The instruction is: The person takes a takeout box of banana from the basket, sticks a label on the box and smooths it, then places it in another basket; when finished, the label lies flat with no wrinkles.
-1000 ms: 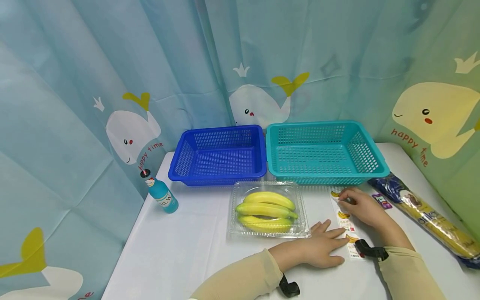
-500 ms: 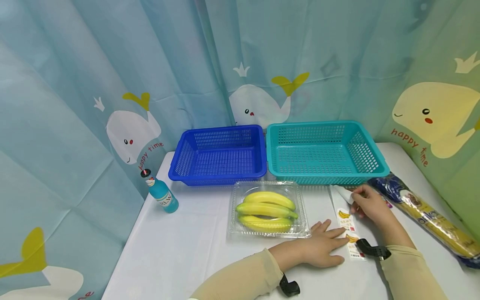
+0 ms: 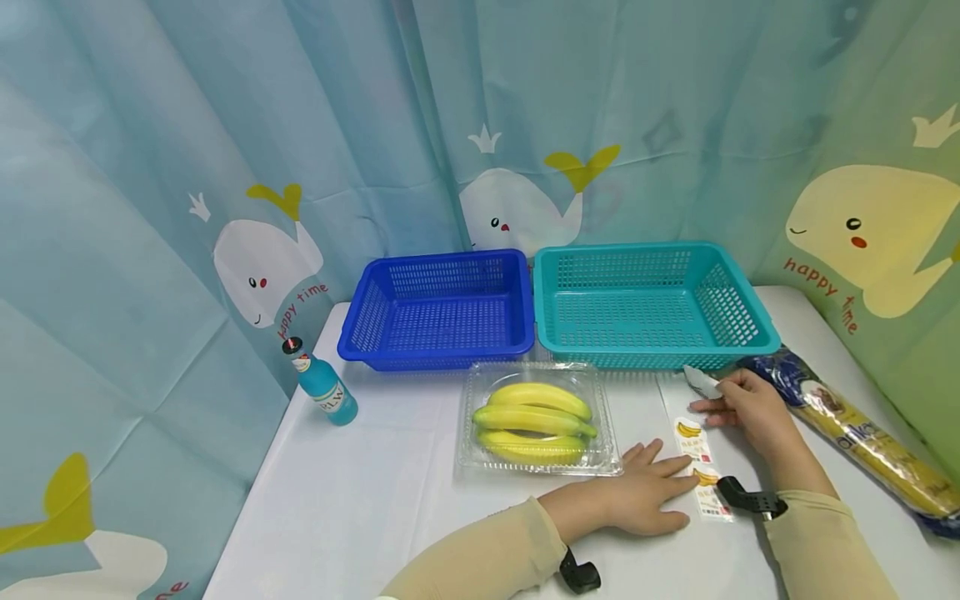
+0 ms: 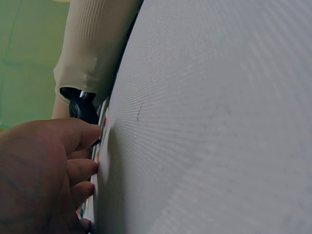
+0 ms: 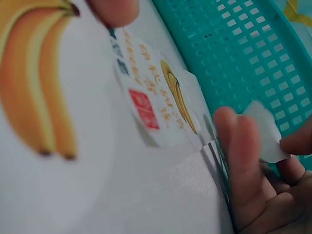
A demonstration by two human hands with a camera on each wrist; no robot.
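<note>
My right hand (image 3: 756,415) pinches a peeled sticker (image 3: 701,382) between thumb and fingers, its white back showing in the right wrist view. Below it on the white table lies a strip of banana stickers (image 3: 692,442), printed with bananas, orange writing and a red square. My left hand (image 3: 643,493) lies spread and palm down, fingertips on the strip's left edge. To the left of the strip is a clear plastic box (image 3: 604,417) with several bananas (image 3: 534,417) inside.
A blue basket (image 3: 442,360) and a teal basket (image 3: 645,358) stand side by side at the back. A long pack of noodles (image 3: 862,433) lies at right. A small blue bottle (image 3: 330,396) stands at left. Whale-patterned curtains (image 3: 360,125) surround the table.
The right hand has peeled the top sticker off the strip and drawn it away to the right, leaving bare backing. The left hand stays in place.
</note>
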